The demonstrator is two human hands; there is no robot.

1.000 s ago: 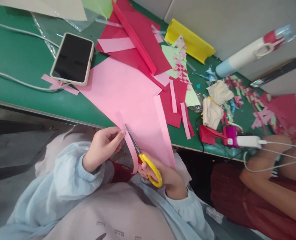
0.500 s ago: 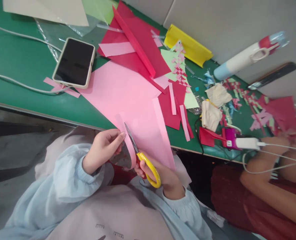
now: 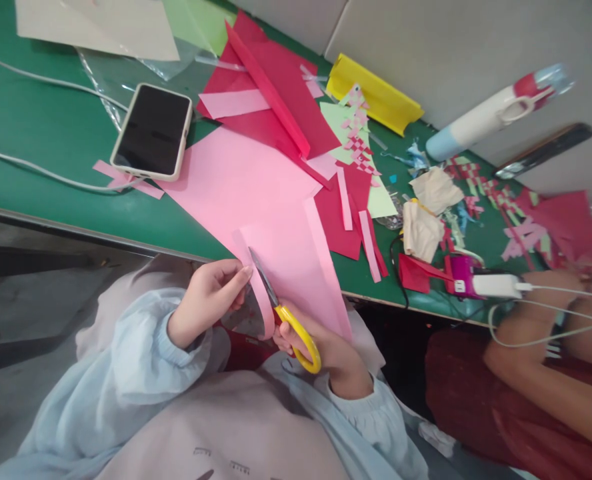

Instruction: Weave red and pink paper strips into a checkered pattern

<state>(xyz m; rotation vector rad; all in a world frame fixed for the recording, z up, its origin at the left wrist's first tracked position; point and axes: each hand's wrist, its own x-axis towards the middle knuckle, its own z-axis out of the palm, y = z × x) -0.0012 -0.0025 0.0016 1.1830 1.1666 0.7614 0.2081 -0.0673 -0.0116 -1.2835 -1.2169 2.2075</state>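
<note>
A large sheet of pink paper lies over the table's front edge, a folded strip running along its right side. My right hand is wrapped around the handles of scissors with yellow and red grips. Their blades point away from me and lie along a cut in the sheet; how far apart they are I cannot tell. Between thumb and fingers, my left hand pinches the narrow pink paper strip, which curls down beside the blades and is still joined to the sheet at its far end.
A phone rests on the sheet's left corner. Red paper, a yellow folded piece and woven paper scraps lie behind. A bottle stands at the back right. A co-worker's arm and white cables are at the right.
The camera view has shifted slightly. The scissors and both hands keep nearly the same place on the paper, with the left hand still pinching the strip.
</note>
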